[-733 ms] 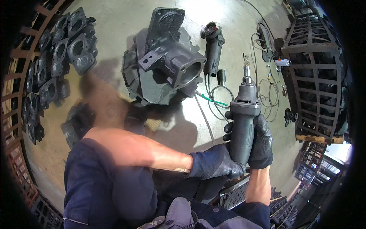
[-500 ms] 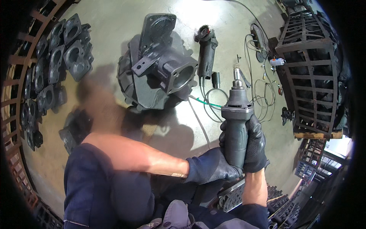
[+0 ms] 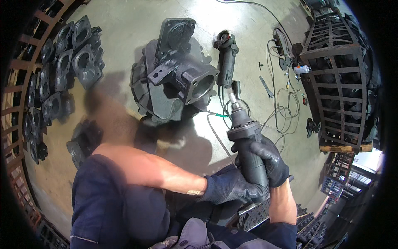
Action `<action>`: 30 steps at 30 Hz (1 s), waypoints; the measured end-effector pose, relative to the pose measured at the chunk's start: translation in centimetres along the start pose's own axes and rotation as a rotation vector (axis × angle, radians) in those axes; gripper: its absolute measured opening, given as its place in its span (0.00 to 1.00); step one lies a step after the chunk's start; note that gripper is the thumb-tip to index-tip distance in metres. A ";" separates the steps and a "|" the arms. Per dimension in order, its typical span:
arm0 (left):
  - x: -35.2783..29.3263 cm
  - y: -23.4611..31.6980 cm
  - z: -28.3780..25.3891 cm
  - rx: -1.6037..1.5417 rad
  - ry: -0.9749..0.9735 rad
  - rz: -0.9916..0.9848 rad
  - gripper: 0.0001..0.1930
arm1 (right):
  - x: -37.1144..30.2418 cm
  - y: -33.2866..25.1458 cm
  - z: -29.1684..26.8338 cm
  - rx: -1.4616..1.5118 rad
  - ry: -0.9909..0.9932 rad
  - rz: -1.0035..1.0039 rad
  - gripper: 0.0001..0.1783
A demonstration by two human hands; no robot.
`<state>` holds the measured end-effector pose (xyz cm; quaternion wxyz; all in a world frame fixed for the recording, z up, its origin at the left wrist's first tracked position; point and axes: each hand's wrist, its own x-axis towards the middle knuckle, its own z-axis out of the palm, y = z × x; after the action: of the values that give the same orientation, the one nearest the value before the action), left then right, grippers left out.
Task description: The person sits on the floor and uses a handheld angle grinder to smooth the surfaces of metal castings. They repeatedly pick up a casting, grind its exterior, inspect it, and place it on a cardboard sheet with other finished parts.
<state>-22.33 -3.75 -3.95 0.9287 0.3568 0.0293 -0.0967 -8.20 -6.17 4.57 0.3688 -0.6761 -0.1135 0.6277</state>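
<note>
A dark straight die grinder is held in both my gloved hands, its silvery collet end tilted up and to the left. My right hand wraps round the body from the right. Around the rear end is my left hand, its fingers partly hidden behind the tool. Beyond the tool, to the left, a large dark metal casting with an upright flange and a square-flanged round port rests on the floor. The grinder's tip is apart from the casting.
An angle grinder with a wire brush lies beside the casting, next to a dark cylinder. Cables, a flat wrench and a power strip lie at right. Flanged castings stand at left; a metal crate stands at right.
The die grinder has tilted from nearly upright to leaning left, its tip now closer to the casting. My right hand has turned with it, and the view has shifted slightly.
</note>
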 end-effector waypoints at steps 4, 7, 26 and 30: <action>-0.2 -0.1 0.1 -0.147 -0.058 0.057 0.27 | 0.2 -0.4 0.0 -0.061 -0.027 -0.043 0.33; -0.3 -0.2 -0.1 -0.119 -0.066 0.069 0.27 | 1.1 -1.7 0.0 -0.118 -0.050 0.021 0.35; -0.8 3.8 -1.5 -0.590 -0.080 -0.133 0.29 | 4.4 -3.1 -0.8 -0.136 -0.155 0.004 0.25; -0.7 4.2 -1.3 -0.602 -0.081 -0.138 0.29 | 4.0 -4.7 0.2 -0.251 -0.114 0.007 0.26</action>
<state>-22.15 0.28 -2.05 0.9843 0.0588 0.0438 -0.1608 -6.15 -0.38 4.55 0.2721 -0.6803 -0.2098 0.6474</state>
